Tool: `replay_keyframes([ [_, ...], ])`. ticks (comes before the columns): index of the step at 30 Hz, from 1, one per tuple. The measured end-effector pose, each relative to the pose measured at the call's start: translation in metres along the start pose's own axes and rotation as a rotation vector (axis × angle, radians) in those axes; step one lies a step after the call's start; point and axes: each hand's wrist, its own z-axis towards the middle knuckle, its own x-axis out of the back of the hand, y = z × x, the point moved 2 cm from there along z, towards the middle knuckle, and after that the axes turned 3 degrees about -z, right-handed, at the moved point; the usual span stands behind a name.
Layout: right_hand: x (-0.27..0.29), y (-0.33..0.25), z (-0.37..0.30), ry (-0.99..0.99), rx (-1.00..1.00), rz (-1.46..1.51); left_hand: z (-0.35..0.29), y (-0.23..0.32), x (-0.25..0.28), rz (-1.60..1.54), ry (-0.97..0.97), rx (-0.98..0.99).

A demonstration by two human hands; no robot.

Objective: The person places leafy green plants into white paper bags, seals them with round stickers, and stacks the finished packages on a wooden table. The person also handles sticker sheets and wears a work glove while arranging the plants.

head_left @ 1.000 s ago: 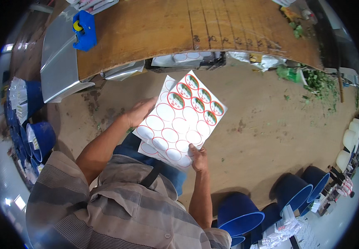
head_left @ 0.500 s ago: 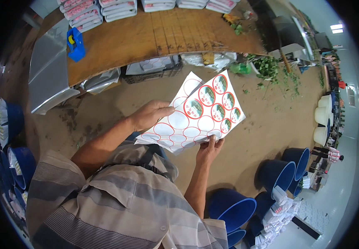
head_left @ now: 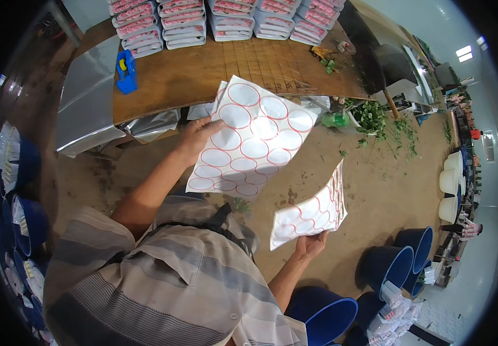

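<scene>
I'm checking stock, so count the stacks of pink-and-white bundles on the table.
5, in a row on the wooden table: leftmost stack, second stack, middle stack, fourth stack, rightmost stack. More may be hidden behind.

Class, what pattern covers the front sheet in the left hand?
Rows of red-outlined circles on a white sheet; the head view shows it best.
</scene>
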Motion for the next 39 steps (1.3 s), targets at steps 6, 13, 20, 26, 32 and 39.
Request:
replay_keyframes([
  [6, 0.034, 0.004, 0.000, -0.078, 0.040, 0.137, -0.001, 0.014, 0.017, 0.264, 0.205, -0.159],
  [13, 0.032, 0.022, -0.007, 0.016, 0.046, 0.136, 0.001, 0.021, 0.022, 0.318, 0.266, -0.273],
  [20, 0.039, 0.026, -0.021, 0.041, 0.069, -0.105, 0.006, 0.033, 0.051, 0.174, 0.262, -0.231],
  [26, 0.069, 0.043, -0.028, 0.141, -0.075, 0.068, 0.026, -0.005, 0.128, -0.231, 0.452, -0.109],
  [32, 0.093, 0.065, -0.045, -0.302, -0.284, 0.140, 0.018, -0.057, 0.193, -0.339, 0.726, -0.003],
  [39, 0.015, 0.060, -0.081, 0.325, -0.277, -0.298, 0.032, -0.053, 0.203, -0.280, 0.690, 0.116],
])
